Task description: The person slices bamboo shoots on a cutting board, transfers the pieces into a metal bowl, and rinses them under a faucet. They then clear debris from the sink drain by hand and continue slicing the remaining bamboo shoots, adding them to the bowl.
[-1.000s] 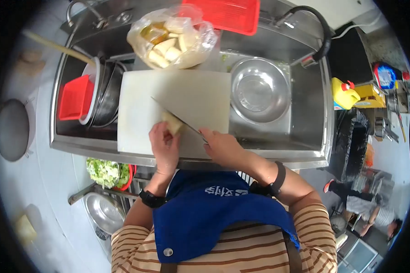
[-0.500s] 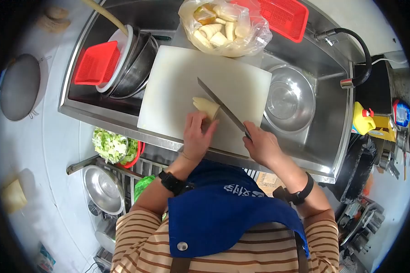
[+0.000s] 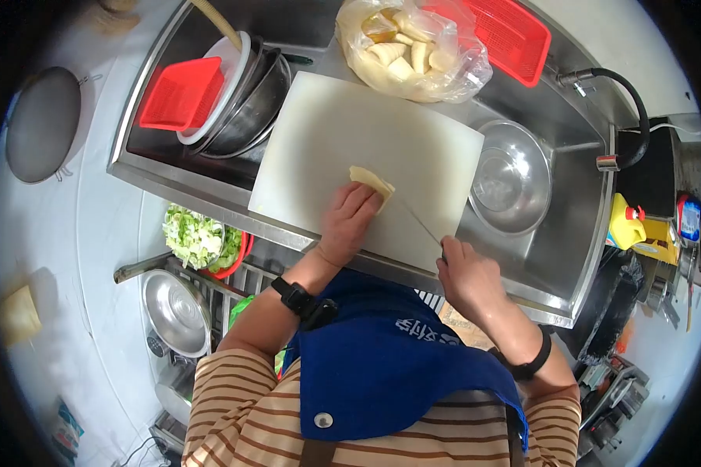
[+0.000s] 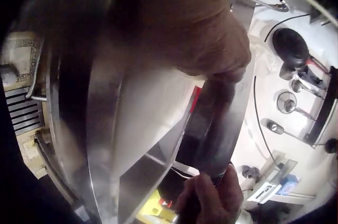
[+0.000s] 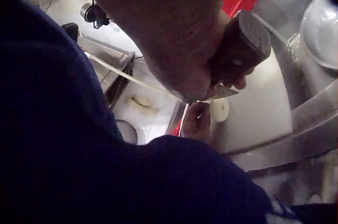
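A pale cream vegetable piece (image 3: 372,184) lies on the white cutting board (image 3: 311,140) in the head view, held by the fingers of the left hand (image 3: 349,222). The right hand (image 3: 469,276) grips the knife by its handle, and the thin blade (image 3: 420,222) points toward the right side of the piece. In the left wrist view the broad blade (image 4: 208,123) rises from the right hand (image 4: 211,195). The right wrist view shows the dark knife handle (image 5: 240,47) in the right hand (image 5: 179,60), beyond it the left hand (image 5: 196,123) beside the piece (image 5: 219,110).
Behind the board sits a plastic bag (image 3: 444,78) of pale pieces, with a red basket (image 3: 510,39) nearby. A steel bowl (image 3: 510,177) stands in the right basin; stacked bowls (image 3: 249,117) fill the left. Chopped greens (image 3: 191,236) are below the sink's edge.
The view has shifted, so board and sink appear farther right. The left fingers now lie over the piece, and the knife is turned with its blade nearly edge-on, its tip lower beside the piece.
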`<move>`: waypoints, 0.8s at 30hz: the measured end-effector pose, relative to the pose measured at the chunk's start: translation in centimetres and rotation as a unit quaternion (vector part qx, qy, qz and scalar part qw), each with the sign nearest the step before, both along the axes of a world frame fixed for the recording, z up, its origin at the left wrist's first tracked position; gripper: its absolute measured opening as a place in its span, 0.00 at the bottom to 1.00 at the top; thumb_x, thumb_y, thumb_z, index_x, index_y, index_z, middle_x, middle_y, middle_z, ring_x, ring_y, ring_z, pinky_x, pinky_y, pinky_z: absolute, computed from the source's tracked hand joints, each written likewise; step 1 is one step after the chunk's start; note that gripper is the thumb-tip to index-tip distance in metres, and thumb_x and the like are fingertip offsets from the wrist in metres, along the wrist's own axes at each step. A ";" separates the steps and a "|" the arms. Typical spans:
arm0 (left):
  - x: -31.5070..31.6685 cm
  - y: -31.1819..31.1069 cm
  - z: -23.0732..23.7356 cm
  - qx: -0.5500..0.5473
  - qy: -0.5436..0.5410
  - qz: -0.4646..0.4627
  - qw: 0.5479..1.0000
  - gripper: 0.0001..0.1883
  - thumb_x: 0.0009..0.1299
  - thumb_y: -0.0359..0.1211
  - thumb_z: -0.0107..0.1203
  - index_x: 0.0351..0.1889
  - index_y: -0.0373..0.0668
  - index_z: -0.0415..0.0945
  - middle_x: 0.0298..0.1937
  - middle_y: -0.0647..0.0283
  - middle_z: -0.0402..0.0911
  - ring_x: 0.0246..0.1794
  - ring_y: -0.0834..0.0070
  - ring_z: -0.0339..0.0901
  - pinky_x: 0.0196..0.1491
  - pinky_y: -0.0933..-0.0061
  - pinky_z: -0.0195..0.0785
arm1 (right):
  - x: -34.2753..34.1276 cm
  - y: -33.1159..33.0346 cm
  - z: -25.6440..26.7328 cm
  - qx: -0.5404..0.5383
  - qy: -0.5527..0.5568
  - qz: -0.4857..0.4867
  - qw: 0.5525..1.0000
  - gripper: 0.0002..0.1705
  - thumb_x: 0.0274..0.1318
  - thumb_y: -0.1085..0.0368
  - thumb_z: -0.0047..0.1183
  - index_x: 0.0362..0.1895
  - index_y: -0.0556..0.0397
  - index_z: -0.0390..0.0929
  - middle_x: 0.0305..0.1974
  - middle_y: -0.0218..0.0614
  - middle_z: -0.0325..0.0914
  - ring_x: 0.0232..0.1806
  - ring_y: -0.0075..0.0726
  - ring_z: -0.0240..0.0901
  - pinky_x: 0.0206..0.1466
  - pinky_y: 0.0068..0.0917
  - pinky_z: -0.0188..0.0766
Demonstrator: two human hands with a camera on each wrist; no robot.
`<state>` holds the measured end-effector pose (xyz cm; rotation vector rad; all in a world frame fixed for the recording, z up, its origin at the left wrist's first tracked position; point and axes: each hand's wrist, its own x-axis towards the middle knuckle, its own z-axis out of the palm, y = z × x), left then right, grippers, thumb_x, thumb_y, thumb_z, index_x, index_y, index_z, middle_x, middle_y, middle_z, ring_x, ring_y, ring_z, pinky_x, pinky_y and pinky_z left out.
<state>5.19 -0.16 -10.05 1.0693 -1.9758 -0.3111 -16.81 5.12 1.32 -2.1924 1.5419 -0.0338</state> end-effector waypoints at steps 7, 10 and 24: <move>0.0 -0.3 0.0 -0.013 -0.019 0.003 1.000 0.18 0.53 0.23 0.52 0.44 0.37 0.74 0.46 0.57 0.74 0.48 0.57 0.71 0.50 0.62 0.68 | 0.1 0.2 1.3 -0.011 -0.008 0.033 0.999 0.09 0.55 0.67 0.48 0.36 0.56 0.62 0.23 0.47 0.70 0.23 0.53 0.73 0.24 0.44 0.71; 0.0 -0.3 0.5 -0.002 -0.019 -0.008 1.000 0.17 0.54 0.24 0.53 0.44 0.37 0.74 0.45 0.57 0.74 0.48 0.57 0.71 0.50 0.62 0.68 | 0.3 0.1 -1.2 0.020 -0.001 0.021 1.000 0.08 0.56 0.67 0.47 0.35 0.56 0.62 0.24 0.49 0.72 0.24 0.56 0.74 0.26 0.47 0.71; -1.0 -3.9 0.3 0.052 -0.105 -0.095 0.989 0.22 0.55 0.30 0.60 0.50 0.42 0.72 0.51 0.58 0.72 0.56 0.58 0.66 0.62 0.51 0.55 | -1.2 -0.3 -2.8 0.060 -0.033 -0.129 0.989 0.13 0.55 0.67 0.49 0.43 0.56 0.62 0.28 0.54 0.75 0.29 0.63 0.74 0.33 0.52 0.71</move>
